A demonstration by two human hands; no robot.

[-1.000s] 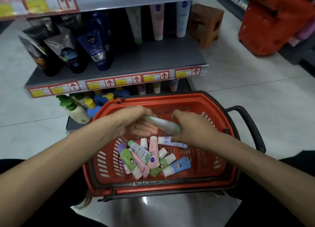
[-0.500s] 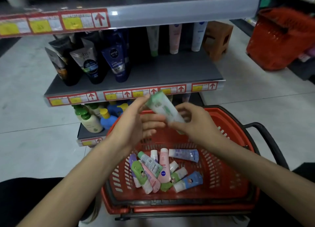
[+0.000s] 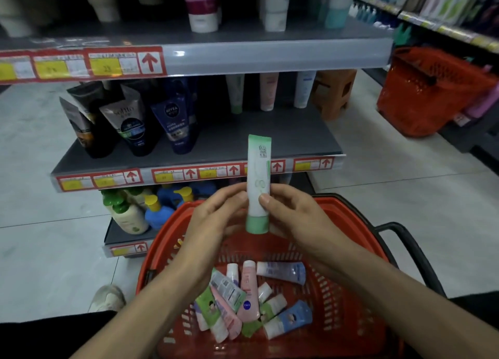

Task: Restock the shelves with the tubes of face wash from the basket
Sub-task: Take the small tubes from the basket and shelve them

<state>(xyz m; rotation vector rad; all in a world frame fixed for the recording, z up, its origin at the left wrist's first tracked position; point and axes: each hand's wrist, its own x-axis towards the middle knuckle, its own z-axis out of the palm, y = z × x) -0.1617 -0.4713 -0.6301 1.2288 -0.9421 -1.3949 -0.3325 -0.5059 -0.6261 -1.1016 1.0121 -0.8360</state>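
Both hands are holding one green and white tube (image 3: 258, 183) upright, cap down, above the red basket (image 3: 337, 299). The left hand (image 3: 213, 223) and right hand (image 3: 294, 218) are pinching its lower part with curled fingers (image 3: 266, 200). It might slip and drop onto the other tubes (image 3: 248, 299), or tip over on the grey shelf (image 3: 270, 137) if it is set down crooked. Pale floor tiles (image 3: 40, 237) are showing all around, and another red basket (image 3: 421, 94) is sitting far right.
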